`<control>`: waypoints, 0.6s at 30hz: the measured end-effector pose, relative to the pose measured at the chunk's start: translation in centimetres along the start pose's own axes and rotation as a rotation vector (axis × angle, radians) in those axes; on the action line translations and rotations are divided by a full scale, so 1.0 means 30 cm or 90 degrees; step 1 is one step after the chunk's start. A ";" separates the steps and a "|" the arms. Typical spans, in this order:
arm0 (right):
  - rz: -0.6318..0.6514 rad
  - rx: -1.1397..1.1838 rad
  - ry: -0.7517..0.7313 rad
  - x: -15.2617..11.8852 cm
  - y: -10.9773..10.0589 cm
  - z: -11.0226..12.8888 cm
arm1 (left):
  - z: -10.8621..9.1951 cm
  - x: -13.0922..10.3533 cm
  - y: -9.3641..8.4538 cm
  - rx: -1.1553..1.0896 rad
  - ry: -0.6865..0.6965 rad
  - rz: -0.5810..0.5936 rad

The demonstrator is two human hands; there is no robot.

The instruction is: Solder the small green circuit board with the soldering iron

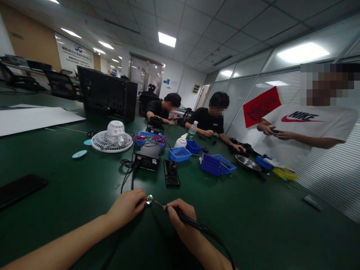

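In my right hand (182, 217) is a black-handled soldering iron (187, 220), gripped like a pen. Its metal tip points left at a small green circuit board (150, 199); whether tip and board touch, I cannot tell. My left hand (129, 208) pinches the board at its left edge, just above the green tabletop. A thin reddish piece, perhaps a wire, shows by the left fingertips. Beyond the hands stand the black soldering station box (148, 156) and a black iron stand (171, 173).
A white fan part (111, 140) lies at the left, near a blue tray of coloured wires (149, 138). Several blue bins (210, 165) stand beyond my right hand. A metal pan (248, 163) lies farther right, a black phone (21, 189) at far left. Other people work across the table.
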State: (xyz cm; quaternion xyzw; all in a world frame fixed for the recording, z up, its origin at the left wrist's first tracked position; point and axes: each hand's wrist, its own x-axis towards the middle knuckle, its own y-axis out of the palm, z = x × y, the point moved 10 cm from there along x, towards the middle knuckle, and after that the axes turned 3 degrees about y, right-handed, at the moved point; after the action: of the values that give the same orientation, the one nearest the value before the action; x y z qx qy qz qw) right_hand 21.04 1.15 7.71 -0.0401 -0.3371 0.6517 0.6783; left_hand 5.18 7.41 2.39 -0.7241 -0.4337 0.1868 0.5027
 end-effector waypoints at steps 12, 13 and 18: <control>0.019 -0.012 0.024 0.011 0.008 0.001 | -0.003 0.002 -0.003 -0.004 0.009 -0.007; 0.019 -0.012 0.028 0.012 0.008 0.002 | -0.002 0.003 -0.001 -0.002 0.008 -0.005; 0.011 -0.016 0.040 0.014 0.004 0.012 | 0.003 0.002 0.007 -0.001 0.011 -0.004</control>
State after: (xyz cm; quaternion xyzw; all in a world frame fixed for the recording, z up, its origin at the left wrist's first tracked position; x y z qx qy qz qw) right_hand 20.73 1.41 8.10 -0.0720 -0.3236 0.6519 0.6820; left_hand 5.25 7.49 2.18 -0.7247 -0.4321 0.1784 0.5063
